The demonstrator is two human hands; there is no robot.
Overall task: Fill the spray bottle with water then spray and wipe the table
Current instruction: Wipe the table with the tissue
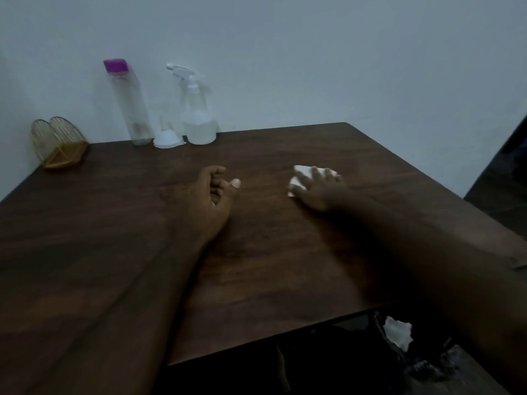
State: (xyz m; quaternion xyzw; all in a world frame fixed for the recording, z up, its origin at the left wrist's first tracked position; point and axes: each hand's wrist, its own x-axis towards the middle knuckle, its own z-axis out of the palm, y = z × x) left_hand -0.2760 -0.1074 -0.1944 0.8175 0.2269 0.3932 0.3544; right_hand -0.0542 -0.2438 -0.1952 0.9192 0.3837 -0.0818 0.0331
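The clear plastic spray bottle with a white trigger head [198, 115] stood upright at the far edge of the dark wood-grain table [285, 266], against the pale wall [313, 52], with water showing in its lower part. Just beside it on its left sat a small white funnel [167, 139], mouth down, and next to that a tall clear bottle with a magenta cap [129, 104], apparently almost empty. Filling looked done — judging by those levels — and the step in hand appeared to be the wiping.

The right hand [316, 189] lay flat on the tabletop, fingers spread over a crumpled white tissue or cloth [299, 178] and pressing it to the wood. The left hand [205, 192] rested on the table well apart from it, loosely curled and holding nothing. No wet sheen could be made out in the dim light, so where the spray had landed could not be told.

To wipe well, the palm should probably keep even pressure on the wad and travel in long overlapping passes along the grain, refolding to a dry face as it soaks. The free hand could steady the table.

Farther left stood a gold wire napkin holder [57, 143], empty — clear of the wiping path.
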